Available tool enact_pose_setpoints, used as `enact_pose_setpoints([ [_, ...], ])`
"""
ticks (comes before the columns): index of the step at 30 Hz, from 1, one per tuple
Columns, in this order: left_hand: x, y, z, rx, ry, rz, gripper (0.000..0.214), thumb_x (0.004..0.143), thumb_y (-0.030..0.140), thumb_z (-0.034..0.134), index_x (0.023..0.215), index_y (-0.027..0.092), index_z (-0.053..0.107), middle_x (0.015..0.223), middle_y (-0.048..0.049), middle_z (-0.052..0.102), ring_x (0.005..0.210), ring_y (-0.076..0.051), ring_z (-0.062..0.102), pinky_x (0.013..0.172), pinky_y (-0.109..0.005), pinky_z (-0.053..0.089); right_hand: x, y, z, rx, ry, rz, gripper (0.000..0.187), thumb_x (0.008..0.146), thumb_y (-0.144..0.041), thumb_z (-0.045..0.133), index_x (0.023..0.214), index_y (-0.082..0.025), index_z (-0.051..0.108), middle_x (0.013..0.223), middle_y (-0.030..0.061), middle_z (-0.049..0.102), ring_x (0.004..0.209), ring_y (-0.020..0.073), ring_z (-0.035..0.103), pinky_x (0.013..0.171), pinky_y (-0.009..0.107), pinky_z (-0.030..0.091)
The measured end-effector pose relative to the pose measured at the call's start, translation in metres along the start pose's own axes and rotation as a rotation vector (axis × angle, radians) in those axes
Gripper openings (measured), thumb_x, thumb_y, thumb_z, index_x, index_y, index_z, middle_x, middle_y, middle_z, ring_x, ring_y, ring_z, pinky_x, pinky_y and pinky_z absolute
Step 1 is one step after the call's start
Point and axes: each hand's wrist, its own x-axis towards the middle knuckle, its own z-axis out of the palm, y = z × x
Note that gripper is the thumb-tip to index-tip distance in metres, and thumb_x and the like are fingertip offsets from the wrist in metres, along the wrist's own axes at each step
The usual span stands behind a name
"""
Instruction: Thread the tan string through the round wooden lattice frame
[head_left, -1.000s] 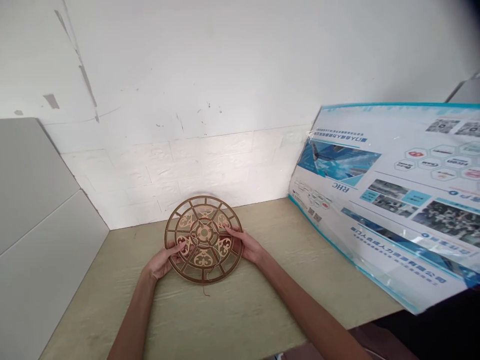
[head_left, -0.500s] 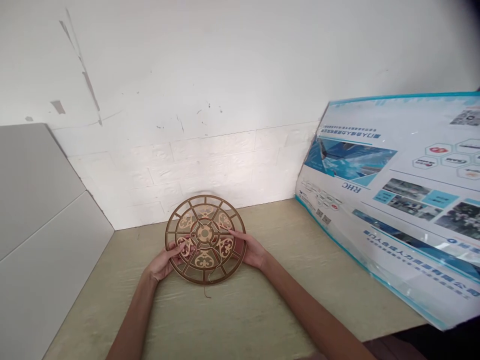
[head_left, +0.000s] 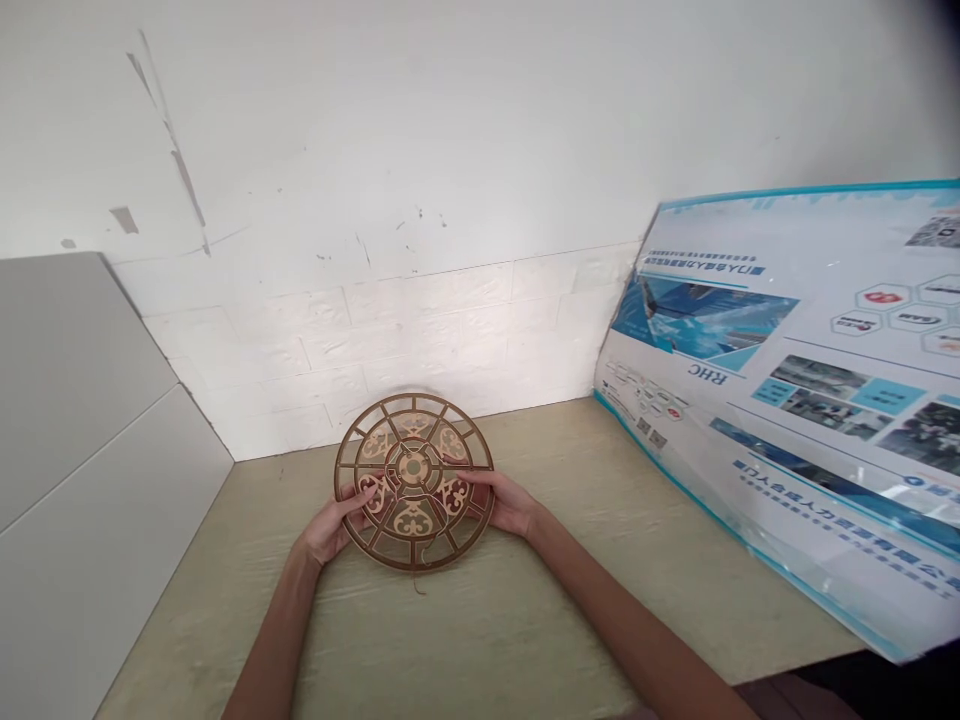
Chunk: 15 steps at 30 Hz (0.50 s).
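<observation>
Round brown fretwork disc [head_left: 424, 467] is held over the tabletop [head_left: 450, 650], tilted, its upper rim near the white wall [head_left: 420, 330]; contact of the lower rim with the table cannot be told. Left hand [head_left: 334, 527] closed on the lower-left side, thumb on the front, other fingers partly seen through the openings. Right hand [head_left: 510, 503] closed on the right edge, thumb reaching inward over the front. Risks, as judged: (1) thin scrollwork may crack if the thumbs press on the cut-out panels, since narrow strips probably bear load poorly; (2) loose thread [head_left: 418, 585] hanging below the lower rim could snag or be pulled if caught under the disc; (3) upper rim could scrape the wall if tipped away; (4) uneven grip heights could let the disc twist.
</observation>
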Motion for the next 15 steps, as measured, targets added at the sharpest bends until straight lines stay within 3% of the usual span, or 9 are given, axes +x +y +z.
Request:
enact_pose_setpoints([
  [5,0.0015,0.0015,0.0008,-0.031,0.027,-0.007,0.021,0.079,0.014,0.069,0.099,0.013,0.072,0.099,-0.0098,0.073,0.086,-0.017,0.068,0.082,-0.027,0.052,-0.0030,-0.0007,0.0013,-0.014,-0.030,0.035,0.042,0.087,-0.020,0.060,0.128,-0.012,0.053,0.100,0.0105,0.073,0.089,0.0196,0.070,0.083,0.034,0.055],
  [10,0.0008,0.0035,0.0020,-0.063,0.002,-0.004,0.024,0.079,0.012,0.068,0.103,0.014,0.071,0.102,-0.0101,0.072,0.090,-0.020,0.068,0.082,-0.029,0.053,-0.0007,0.0015,-0.0002,-0.003,-0.057,0.005,0.047,0.087,-0.019,0.060,0.133,-0.014,0.049,0.099,0.0085,0.074,0.085,0.0168,0.071,0.083,0.031,0.054],
  [15,-0.0014,0.0058,0.0009,-0.094,-0.050,0.001,0.023,0.079,0.012,0.067,0.101,0.013,0.071,0.101,-0.0102,0.073,0.090,-0.020,0.069,0.085,-0.030,0.052,-0.0023,0.0045,0.0029,-0.041,-0.090,-0.036,0.054,0.086,-0.021,0.062,0.137,-0.015,0.045,0.104,0.0107,0.073,0.093,0.0199,0.070,0.089,0.035,0.051],
])
